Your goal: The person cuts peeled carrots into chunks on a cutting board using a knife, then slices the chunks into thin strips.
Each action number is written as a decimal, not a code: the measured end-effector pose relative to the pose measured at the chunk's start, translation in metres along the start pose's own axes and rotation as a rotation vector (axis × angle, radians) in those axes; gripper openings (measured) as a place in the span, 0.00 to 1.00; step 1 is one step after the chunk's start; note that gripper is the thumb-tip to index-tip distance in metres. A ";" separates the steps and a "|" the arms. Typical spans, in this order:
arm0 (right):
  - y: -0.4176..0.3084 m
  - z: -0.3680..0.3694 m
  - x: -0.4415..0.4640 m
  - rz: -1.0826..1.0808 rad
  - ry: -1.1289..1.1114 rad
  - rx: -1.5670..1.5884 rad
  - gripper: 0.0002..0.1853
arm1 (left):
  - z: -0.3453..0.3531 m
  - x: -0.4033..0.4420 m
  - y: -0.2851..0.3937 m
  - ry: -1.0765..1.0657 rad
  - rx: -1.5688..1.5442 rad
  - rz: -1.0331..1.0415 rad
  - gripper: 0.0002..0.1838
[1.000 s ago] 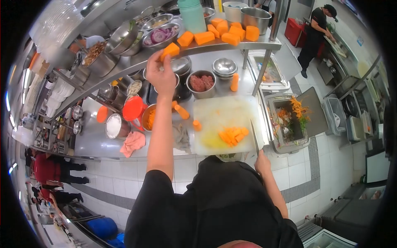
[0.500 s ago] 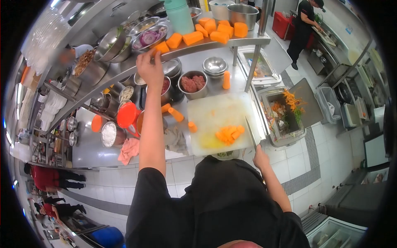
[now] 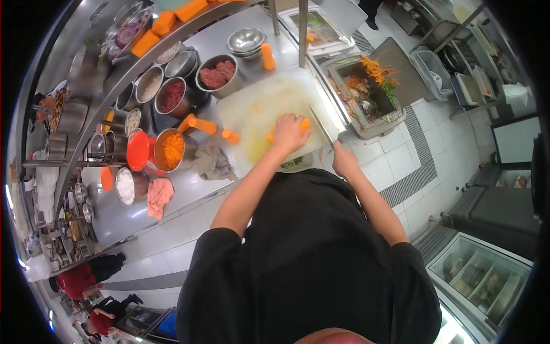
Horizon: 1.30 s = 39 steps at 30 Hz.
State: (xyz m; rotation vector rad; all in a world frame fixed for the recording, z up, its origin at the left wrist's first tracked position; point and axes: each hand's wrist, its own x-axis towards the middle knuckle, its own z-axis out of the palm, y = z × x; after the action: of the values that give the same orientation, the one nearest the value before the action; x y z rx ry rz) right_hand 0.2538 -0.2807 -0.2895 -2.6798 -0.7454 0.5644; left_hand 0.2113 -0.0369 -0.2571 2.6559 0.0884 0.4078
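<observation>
On the white cutting board [image 3: 252, 98], my left hand [image 3: 290, 133] is curled over a pile of cut carrot pieces [image 3: 305, 124], covering most of them. Orange bits show on both sides of its fingers. My right hand [image 3: 345, 160] grips the handle of a knife [image 3: 322, 125], whose blade lies along the board's right edge, apart from the carrot pieces. A peeled carrot piece [image 3: 230, 136] sits at the board's left edge, with a longer peeled carrot [image 3: 203, 125] beyond it. Another carrot [image 3: 267, 57] stands behind the board.
Pots of minced meat [image 3: 217, 75] and shredded carrot [image 3: 172, 150] stand left of the board, near a grey cloth [image 3: 213, 163]. A metal shelf [image 3: 166, 50] holding carrot blocks [image 3: 164, 23] overhangs the counter. A scrap bin [image 3: 366, 123] is at right.
My left hand has come down from the carrot blocks on the shelf to the cut pieces on the board. My right hand still holds the knife at the board's right edge. The view has shifted.
</observation>
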 end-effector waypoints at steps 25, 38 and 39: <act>0.005 -0.006 0.005 -0.069 -0.045 0.021 0.14 | -0.021 -0.093 -0.078 0.101 0.182 -0.321 0.13; -0.007 -0.001 -0.017 -0.175 -0.027 -0.096 0.07 | 0.038 -0.034 -0.004 0.141 0.039 -0.147 0.21; -0.005 -0.002 -0.018 -0.186 -0.001 -0.102 0.07 | 0.041 -0.032 -0.011 0.165 0.046 -0.134 0.21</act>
State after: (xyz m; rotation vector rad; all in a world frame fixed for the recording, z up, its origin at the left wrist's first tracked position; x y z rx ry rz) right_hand 0.2385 -0.2872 -0.2803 -2.6624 -1.0367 0.4932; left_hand 0.1931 -0.0483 -0.3060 2.6378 0.3288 0.5863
